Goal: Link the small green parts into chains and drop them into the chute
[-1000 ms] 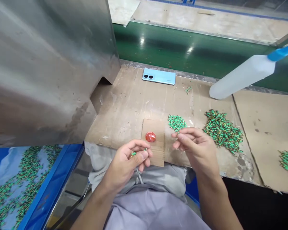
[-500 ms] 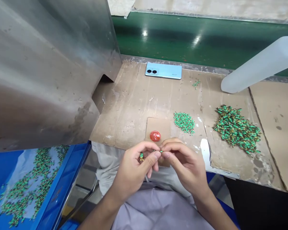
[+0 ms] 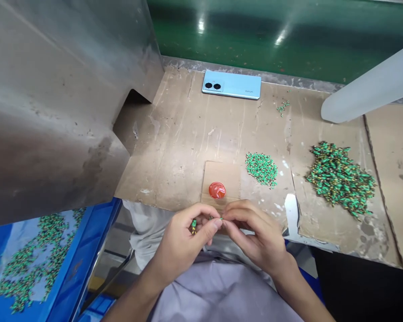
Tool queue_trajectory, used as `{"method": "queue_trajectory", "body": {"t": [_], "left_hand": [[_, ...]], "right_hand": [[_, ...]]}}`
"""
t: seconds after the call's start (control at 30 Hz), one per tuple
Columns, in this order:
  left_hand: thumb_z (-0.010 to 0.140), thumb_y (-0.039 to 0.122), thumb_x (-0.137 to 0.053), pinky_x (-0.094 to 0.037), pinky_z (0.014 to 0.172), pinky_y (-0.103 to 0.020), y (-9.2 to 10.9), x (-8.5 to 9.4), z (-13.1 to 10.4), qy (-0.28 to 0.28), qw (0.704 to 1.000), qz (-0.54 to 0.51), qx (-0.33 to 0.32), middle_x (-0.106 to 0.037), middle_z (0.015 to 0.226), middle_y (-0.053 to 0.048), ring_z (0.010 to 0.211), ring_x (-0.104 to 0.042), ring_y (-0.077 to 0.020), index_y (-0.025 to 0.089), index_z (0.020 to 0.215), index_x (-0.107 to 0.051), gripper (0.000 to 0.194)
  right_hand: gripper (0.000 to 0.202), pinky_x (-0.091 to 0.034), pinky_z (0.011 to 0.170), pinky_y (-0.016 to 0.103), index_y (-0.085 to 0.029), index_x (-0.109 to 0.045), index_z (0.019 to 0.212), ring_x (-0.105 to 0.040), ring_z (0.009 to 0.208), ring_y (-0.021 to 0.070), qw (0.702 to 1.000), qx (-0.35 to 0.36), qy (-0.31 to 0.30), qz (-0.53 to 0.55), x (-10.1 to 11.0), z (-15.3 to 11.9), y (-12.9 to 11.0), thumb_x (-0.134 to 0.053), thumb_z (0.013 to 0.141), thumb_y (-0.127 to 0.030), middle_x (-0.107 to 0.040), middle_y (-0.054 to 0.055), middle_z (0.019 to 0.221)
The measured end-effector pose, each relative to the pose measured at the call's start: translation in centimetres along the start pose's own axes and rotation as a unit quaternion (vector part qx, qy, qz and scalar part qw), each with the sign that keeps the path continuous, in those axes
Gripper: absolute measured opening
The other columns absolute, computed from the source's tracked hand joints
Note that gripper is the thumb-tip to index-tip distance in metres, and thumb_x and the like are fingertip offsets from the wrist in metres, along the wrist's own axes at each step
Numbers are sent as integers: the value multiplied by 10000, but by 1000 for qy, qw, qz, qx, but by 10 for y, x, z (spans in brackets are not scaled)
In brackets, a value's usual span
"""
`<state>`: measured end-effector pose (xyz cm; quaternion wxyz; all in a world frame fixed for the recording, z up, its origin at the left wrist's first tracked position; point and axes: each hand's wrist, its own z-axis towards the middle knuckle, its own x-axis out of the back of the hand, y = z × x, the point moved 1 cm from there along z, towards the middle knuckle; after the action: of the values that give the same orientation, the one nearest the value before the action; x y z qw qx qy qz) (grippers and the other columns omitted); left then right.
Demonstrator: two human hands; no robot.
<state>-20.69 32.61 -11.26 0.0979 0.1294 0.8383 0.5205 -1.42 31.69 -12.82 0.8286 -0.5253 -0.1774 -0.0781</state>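
Note:
My left hand (image 3: 184, 235) is closed, pinching a tiny green piece (image 3: 220, 219) between thumb and index finger. A larger green piece with yellow tips (image 3: 194, 226) also sits in its curled fingers. My right hand (image 3: 257, 232) pinches at the same tiny piece, its fingertips meeting those of the left. Just beyond the hands, a round red dish (image 3: 217, 190) rests on a small cardboard square (image 3: 221, 170). To its right lies a small pile of tiny green pieces (image 3: 261, 169), and farther right a bigger heap of green and yellow pieces (image 3: 340, 179).
A blue phone (image 3: 235, 85) lies at the table's back, near a few scattered green bits (image 3: 283, 106). A white cylinder (image 3: 366, 94) leans in from the right. Sheet metal (image 3: 53, 103) blocks the left. Below it, a blue tray (image 3: 87, 237) holds many green pieces.
The view has shifted and tilted slightly, so the phone and back edge appear higher. Both hands stay together at the tiny piece, with small finger movements.

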Motion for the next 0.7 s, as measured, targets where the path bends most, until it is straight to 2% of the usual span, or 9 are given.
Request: {"method": "queue_trajectory", "body": {"t": [0.2,0.37,0.43,0.53,0.6,0.7], "left_hand": [[989,339,-744,-415,585,-234,-1,4,4,-18,1000,-18,4,-668,733,9,613,-536,-114,188,919,-781,170],[967,320,-768,-421,630,-239,-3,2,5,-17,999,-31,6,-704,788,-17,699,-551,-135,187,909,-797,148],[956,344,-795,-404,617,-234,-4,2,5,-14,998,-62,19,-718,802,-26,698,-541,-131,191,975,-821,156],[950,376,-826,-392,605,-212,-3,3,4,-36,981,-187,45,-758,862,-50,682,-516,-111,212,1157,-846,265],[948,369,-844,-355,568,-187,-1,5,4,-64,955,-284,63,-780,888,-71,649,-487,-87,212,1197,-850,295],[943,334,-872,-268,502,-157,-1,8,4,-91,925,-361,76,-812,886,-89,581,-428,-48,191,1104,-860,215]], "right_hand": [[179,-663,706,295,-234,-688,1128,-766,866,203,999,14,-33,-19,3,1,5,-680,1028,-86,-751,76,978],[200,-638,720,290,-228,-663,1136,-737,884,193,997,-16,-71,21,7,2,4,-637,1024,-65,-718,66,992],[180,-640,842,355,-241,-667,1127,-728,998,224,998,-25,-53,-10,13,3,7,-638,1031,-91,-711,81,1079],[140,-579,1009,461,-262,-680,1093,-669,1211,282,995,-50,28,-86,22,5,18,-641,1045,-136,-669,101,1236],[132,-559,1008,470,-268,-681,1073,-647,1239,285,992,-63,55,-91,24,6,26,-642,1050,-144,-652,95,1250],[120,-553,965,458,-272,-700,1049,-652,1184,273,994,-48,50,-80,20,9,35,-694,1030,-153,-662,83,1222]]}}
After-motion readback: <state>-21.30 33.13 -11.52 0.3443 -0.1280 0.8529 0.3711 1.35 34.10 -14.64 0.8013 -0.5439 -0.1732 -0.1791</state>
